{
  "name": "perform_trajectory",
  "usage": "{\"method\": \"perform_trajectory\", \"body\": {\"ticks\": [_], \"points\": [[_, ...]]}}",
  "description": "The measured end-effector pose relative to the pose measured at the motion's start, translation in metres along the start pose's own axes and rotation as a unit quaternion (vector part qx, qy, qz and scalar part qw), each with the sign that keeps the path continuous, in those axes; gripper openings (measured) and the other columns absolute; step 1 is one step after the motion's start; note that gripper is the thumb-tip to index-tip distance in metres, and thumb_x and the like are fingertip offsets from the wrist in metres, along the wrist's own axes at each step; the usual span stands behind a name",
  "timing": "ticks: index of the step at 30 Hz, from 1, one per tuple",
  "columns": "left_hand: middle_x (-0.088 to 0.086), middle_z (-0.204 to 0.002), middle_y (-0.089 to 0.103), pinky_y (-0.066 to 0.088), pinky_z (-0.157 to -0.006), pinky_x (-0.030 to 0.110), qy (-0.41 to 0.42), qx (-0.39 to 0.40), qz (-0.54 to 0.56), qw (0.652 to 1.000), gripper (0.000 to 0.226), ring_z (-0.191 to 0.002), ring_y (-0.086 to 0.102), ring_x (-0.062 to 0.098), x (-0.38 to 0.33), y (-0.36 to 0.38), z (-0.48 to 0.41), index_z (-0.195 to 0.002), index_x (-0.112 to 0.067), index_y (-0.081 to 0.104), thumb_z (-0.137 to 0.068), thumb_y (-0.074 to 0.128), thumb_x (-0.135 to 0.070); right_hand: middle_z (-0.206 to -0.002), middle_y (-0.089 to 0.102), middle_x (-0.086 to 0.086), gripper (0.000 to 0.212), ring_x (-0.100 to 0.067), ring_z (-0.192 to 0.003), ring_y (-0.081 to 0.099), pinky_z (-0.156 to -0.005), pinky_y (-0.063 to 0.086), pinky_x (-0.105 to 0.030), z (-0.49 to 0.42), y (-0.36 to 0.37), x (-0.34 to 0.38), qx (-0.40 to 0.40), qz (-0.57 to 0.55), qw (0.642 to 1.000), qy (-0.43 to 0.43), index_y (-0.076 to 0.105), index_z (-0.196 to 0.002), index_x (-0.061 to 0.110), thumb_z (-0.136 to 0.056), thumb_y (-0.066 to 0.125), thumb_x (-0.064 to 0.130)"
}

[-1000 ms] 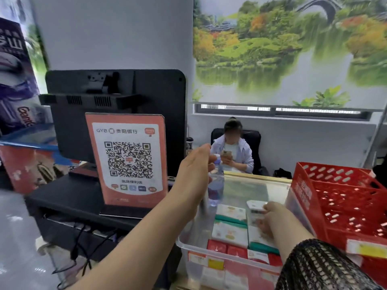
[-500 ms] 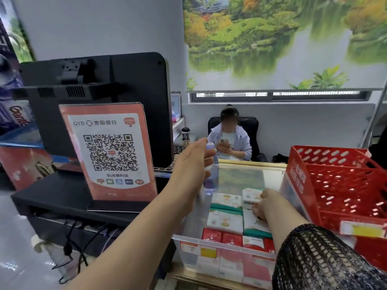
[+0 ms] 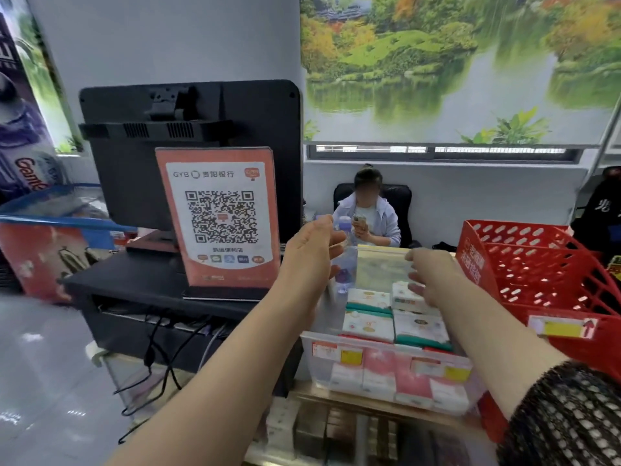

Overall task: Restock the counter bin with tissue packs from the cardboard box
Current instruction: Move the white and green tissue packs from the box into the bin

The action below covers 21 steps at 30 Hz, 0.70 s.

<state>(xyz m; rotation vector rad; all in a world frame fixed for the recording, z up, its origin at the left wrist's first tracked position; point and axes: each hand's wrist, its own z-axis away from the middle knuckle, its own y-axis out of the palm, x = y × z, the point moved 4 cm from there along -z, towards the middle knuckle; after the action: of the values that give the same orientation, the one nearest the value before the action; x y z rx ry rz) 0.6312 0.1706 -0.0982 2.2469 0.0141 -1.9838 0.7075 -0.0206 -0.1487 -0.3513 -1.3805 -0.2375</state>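
Observation:
The clear counter bin stands on the counter, low and centre. Inside lie tissue packs: white-and-green ones on top, red and pink ones against the front wall. My right hand hovers just above the rear packs, fingers loosely bent and holding nothing. My left hand is raised at the bin's rear left corner, thumb and fingers apart, with a water bottle behind it. A clear upright panel stands between my hands. No cardboard box is in view.
A red perforated basket crowds the bin's right side. A QR-code sign and a black monitor stand to the left on a black stand. A person sits behind the counter. Cables hang lower left.
My right hand has lifted off the rear packs it was touching and now hovers above them. My left hand has stayed raised beside the bin. The camera view shifted slightly.

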Motion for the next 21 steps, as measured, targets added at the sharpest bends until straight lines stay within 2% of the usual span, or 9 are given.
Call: {"method": "perform_trajectory", "body": {"ticks": [2, 5, 10, 15, 18, 20, 21], "points": [[-0.002, -0.109, 0.068, 0.050, -0.086, 0.032, -0.010, 0.006, 0.009, 1.000, 0.023, -0.103, 0.062, 0.013, 0.002, -0.010, 0.012, -0.087, -0.032, 0.060, -0.099, 0.041, -0.038, -0.103, 0.060, -0.005, 0.026, -0.021, -0.095, 0.055, -0.084, 0.050, -0.037, 0.030, 0.012, 0.011, 0.009, 0.063, 0.994, -0.093, 0.064, -0.108, 0.017, -0.087, 0.051, 0.007], [-0.003, -0.103, 0.068, 0.050, -0.088, 0.035, -0.028, 0.010, 0.014, 0.999, 0.023, -0.097, 0.062, 0.012, 0.007, -0.030, 0.031, -0.085, -0.032, 0.060, -0.099, 0.042, -0.038, -0.108, 0.062, 0.000, 0.024, -0.019, -0.097, 0.057, -0.091, 0.049, -0.039, 0.080, 0.023, 0.015, 0.019, 0.136, 0.967, -0.213, 0.059, -0.109, 0.020, -0.088, 0.052, 0.013], [-0.006, -0.089, 0.066, 0.049, -0.077, 0.030, -0.056, 0.008, 0.030, 0.998, 0.024, -0.085, 0.061, 0.011, 0.021, -0.067, 0.060, -0.079, -0.028, 0.059, -0.097, 0.044, -0.034, -0.116, 0.059, 0.002, 0.030, -0.017, -0.101, 0.056, -0.093, 0.048, -0.039, 0.150, 0.040, -0.003, 0.011, 0.138, 0.956, -0.258, 0.054, -0.122, 0.020, -0.092, 0.049, 0.019], [-0.006, -0.094, 0.068, 0.051, -0.086, 0.035, -0.094, -0.007, 0.018, 0.995, 0.022, -0.092, 0.062, 0.013, 0.058, -0.103, 0.089, -0.082, -0.030, 0.060, -0.096, 0.045, -0.039, -0.105, 0.058, 0.008, 0.015, -0.017, -0.100, 0.061, -0.090, 0.051, -0.044, 0.204, 0.052, -0.037, 0.000, 0.093, 0.951, -0.294, 0.054, -0.108, 0.025, -0.094, 0.049, 0.021], [-0.006, -0.101, 0.068, 0.051, -0.087, 0.035, -0.136, -0.025, 0.006, 0.990, 0.017, -0.098, 0.062, 0.011, 0.096, -0.120, 0.102, -0.086, -0.033, 0.058, -0.095, 0.046, -0.039, -0.096, 0.058, 0.017, 0.012, -0.011, -0.092, 0.063, -0.079, 0.054, -0.030, 0.223, 0.063, -0.070, 0.019, 0.096, 0.945, -0.312, 0.054, -0.103, 0.029, -0.095, 0.050, 0.022], [-0.005, -0.100, 0.069, 0.051, -0.082, 0.033, -0.169, -0.048, -0.005, 0.984, 0.014, -0.096, 0.063, 0.012, 0.130, -0.131, 0.111, -0.093, -0.032, 0.060, -0.095, 0.048, -0.038, -0.092, 0.058, 0.019, 0.013, -0.002, -0.086, 0.061, -0.071, 0.047, -0.015, 0.229, 0.072, -0.099, 0.039, 0.114, 0.942, -0.314, 0.054, -0.101, 0.032, -0.094, 0.051, 0.021], [-0.005, -0.099, 0.069, 0.050, -0.078, 0.031, -0.183, -0.062, -0.008, 0.981, 0.016, -0.093, 0.063, 0.012, 0.149, -0.136, 0.116, -0.097, -0.028, 0.062, -0.095, 0.048, -0.037, -0.090, 0.058, 0.019, 0.014, 0.000, -0.084, 0.060, -0.068, 0.045, -0.012, 0.230, 0.076, -0.115, 0.052, 0.125, 0.941, -0.310, 0.054, -0.100, 0.033, -0.093, 0.051, 0.021]]}}
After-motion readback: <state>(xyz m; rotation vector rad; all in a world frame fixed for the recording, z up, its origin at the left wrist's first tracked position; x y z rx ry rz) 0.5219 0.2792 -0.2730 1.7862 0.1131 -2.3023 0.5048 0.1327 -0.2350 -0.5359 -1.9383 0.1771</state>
